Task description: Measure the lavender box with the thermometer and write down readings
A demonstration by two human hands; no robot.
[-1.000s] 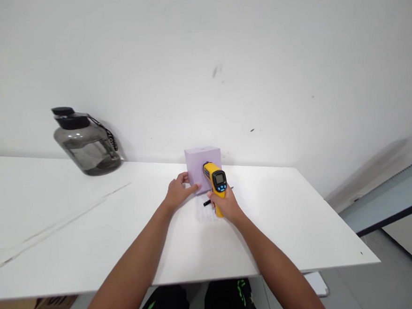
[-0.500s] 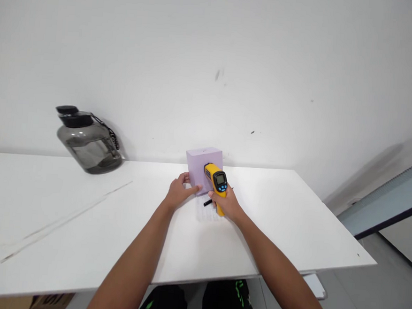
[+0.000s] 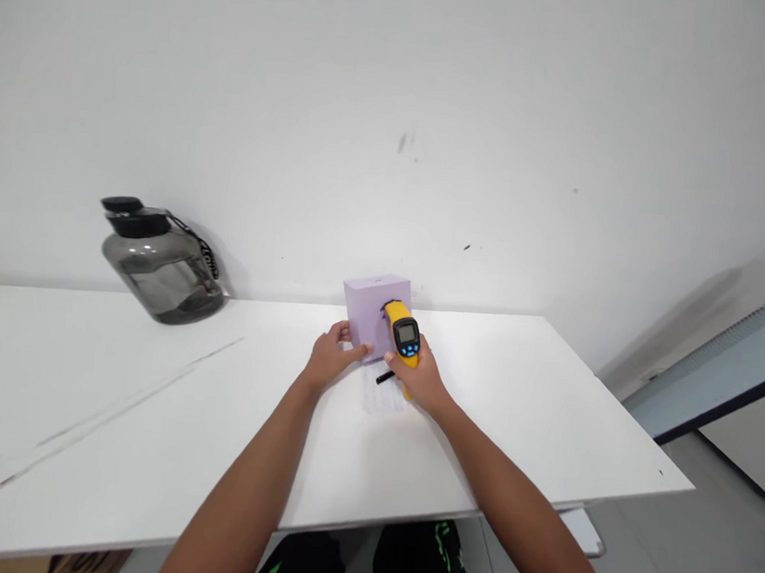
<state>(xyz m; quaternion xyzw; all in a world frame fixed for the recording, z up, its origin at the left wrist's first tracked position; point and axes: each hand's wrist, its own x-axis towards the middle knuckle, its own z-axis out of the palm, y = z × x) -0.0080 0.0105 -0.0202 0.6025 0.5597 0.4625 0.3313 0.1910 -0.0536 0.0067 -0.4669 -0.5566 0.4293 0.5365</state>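
Observation:
My left hand (image 3: 334, 358) grips the lower left edge of a lilac box (image 3: 362, 310), thumb on its front face and fingers at its side. The box stands upright on the white table against the wall. In my right hand (image 3: 420, 378) is a yellow and black infrared thermometer (image 3: 406, 334), its screen and blue buttons facing me. Its nose points at the box's front, where a dark mark shows; whether they touch I cannot tell. Below the box lie a black pen (image 3: 385, 377), partly hidden by my right hand, and a sheet of printed paper (image 3: 380, 400).
A large grey see-through water bottle (image 3: 170, 276) with a black lid and strap stands at the back left of the white table (image 3: 150, 427). The white wall (image 3: 395, 104) rises behind. A pale panel (image 3: 710, 375) leans at the right beyond the table's edge.
The thermometer has turned slightly in my right hand, its nose shifting a little right and showing more of the dark mark on the box. My left hand keeps its place on the box.

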